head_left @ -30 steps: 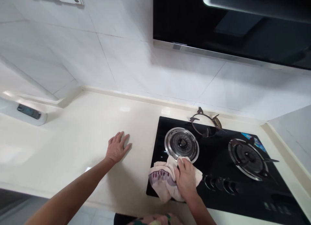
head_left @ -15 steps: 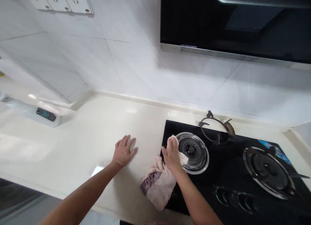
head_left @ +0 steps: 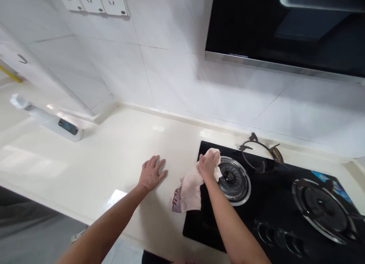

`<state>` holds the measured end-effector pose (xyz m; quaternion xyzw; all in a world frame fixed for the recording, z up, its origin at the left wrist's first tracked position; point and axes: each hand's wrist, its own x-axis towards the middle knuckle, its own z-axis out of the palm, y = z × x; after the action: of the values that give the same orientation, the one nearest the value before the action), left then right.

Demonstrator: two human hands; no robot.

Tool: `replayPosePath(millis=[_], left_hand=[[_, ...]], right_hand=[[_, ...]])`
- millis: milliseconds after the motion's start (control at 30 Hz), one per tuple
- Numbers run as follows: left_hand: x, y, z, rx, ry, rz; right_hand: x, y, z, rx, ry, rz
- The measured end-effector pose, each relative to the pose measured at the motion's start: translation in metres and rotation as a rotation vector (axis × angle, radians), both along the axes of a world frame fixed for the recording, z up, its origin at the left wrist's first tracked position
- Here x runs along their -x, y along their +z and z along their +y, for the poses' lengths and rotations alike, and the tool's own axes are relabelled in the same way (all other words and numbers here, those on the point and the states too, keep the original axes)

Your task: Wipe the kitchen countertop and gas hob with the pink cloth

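My right hand (head_left: 208,166) is closed on a pale pink cloth (head_left: 191,190) and presses it on the black glass hob (head_left: 265,195), at the upper left of the left burner (head_left: 234,180). Part of the cloth, with a purple patterned corner, trails off the hob onto the white counter (head_left: 94,157). To the left, my left hand (head_left: 152,172) rests flat on the counter, fingers spread, holding nothing.
Behind the left burner, a removed pan support (head_left: 264,154) straddles the hob's back edge. The right burner (head_left: 322,211) has its support on. A white bottle-like object with a dark panel (head_left: 68,126) lies at far left. A black range hood (head_left: 285,32) overhangs the hob.
My right hand has slid the cloth up and toward the back of the hob, and the cloth's trailing end has drawn up. The view has turned slightly left; my left hand stays flat.
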<state>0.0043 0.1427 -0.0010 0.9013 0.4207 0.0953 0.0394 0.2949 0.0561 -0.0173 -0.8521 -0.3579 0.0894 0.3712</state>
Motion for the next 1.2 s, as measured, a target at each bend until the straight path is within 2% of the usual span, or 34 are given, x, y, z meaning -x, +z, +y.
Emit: replayPosePath(millis=[167,300,467,567,633,733,800,1000,1200], left_hand=[[0.0,-0.001,0.0,-0.005,-0.008,-0.014],[0.0,-0.002,0.002,-0.006,-0.007,-0.018],[0.001,-0.003,0.002,-0.001,-0.002,-0.015],[0.001,-0.002,0.002,0.005,-0.004,-0.019],[0.001,-0.002,0.002,0.01,-0.005,-0.022],[0.001,-0.002,0.002,0.011,-0.007,-0.022],[0.001,-0.003,0.002,0.002,-0.008,-0.021],[0.001,-0.005,0.002,-0.014,-0.004,-0.007],[-0.001,-0.002,0.001,-0.01,0.008,0.027]], right_hand=[[0.039,-0.001,-0.069,0.003,0.201,-0.063],[0.045,0.001,-0.137,0.014,0.31,-0.087],[0.019,0.0,-0.219,0.031,0.336,-0.202],[-0.007,-0.005,-0.255,0.045,0.251,-0.227],[-0.029,-0.01,-0.268,0.066,0.146,-0.233],[-0.064,-0.019,-0.268,0.076,-0.021,-0.241],[-0.086,-0.024,-0.257,0.074,-0.057,-0.229],[-0.139,-0.02,-0.189,0.08,0.109,-0.109],[-0.167,0.009,-0.125,0.139,0.221,0.012]])
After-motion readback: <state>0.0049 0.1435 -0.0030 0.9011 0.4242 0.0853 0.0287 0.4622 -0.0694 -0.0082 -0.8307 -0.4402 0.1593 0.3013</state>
